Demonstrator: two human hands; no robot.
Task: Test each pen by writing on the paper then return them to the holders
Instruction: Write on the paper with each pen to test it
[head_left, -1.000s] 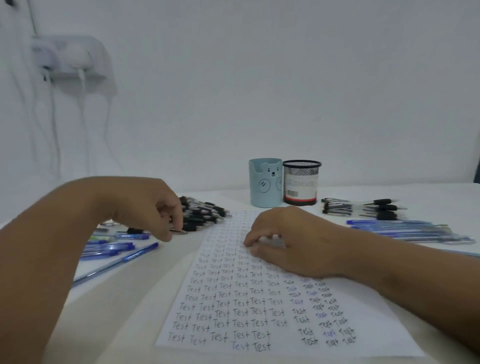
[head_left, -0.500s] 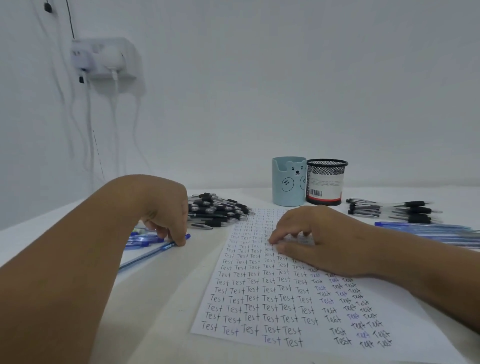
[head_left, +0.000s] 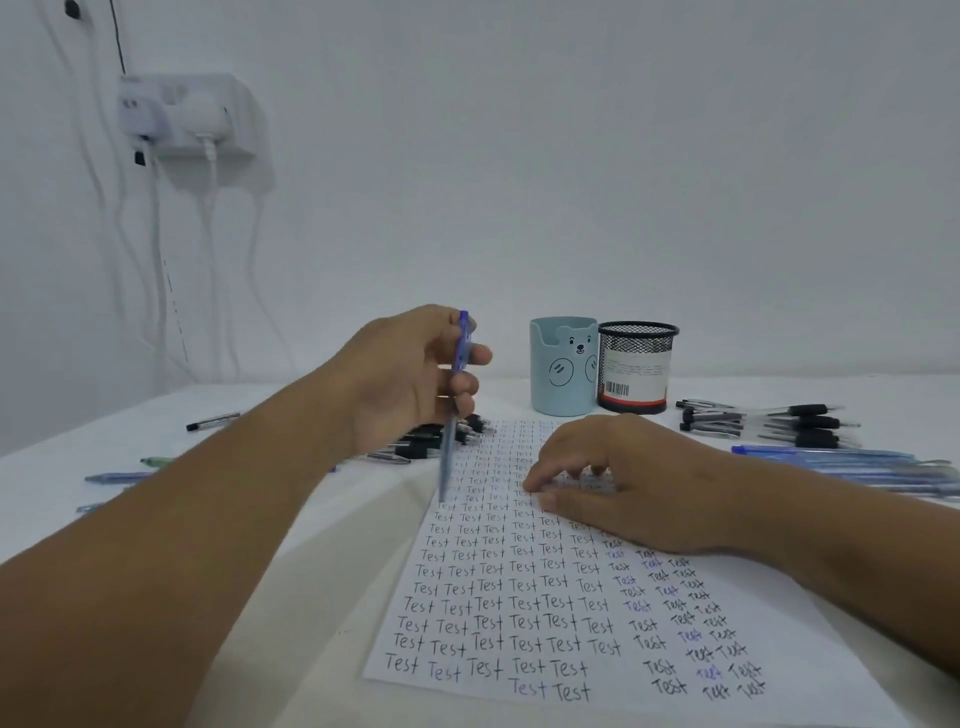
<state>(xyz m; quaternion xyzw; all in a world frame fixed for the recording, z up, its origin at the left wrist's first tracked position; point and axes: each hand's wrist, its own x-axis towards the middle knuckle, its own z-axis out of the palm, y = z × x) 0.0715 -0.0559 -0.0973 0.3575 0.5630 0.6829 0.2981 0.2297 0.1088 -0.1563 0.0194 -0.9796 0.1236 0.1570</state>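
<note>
My left hand (head_left: 410, 376) holds a blue pen (head_left: 451, 441) nearly upright, tip down, raised above the left edge of the paper (head_left: 524, 613). That white sheet is covered in rows of the word "Test". My right hand (head_left: 618, 480) rests on the paper's upper part, fingers bent down onto it. At the back stand a light blue bear-face holder (head_left: 563, 366) and a black mesh holder (head_left: 636, 366). A heap of black pens (head_left: 431, 441) lies behind my left hand, partly hidden.
Black pens (head_left: 769, 421) and blue pens (head_left: 852, 465) lie in rows at the right. More blue pens (head_left: 117, 477) and one black pen (head_left: 213, 421) lie at the left. A wall socket (head_left: 187, 114) with hanging cables is at the upper left.
My left hand has picked a blue pen up from the table at the left and lifted it upright toward the paper. My right hand has stayed on the sheet.
</note>
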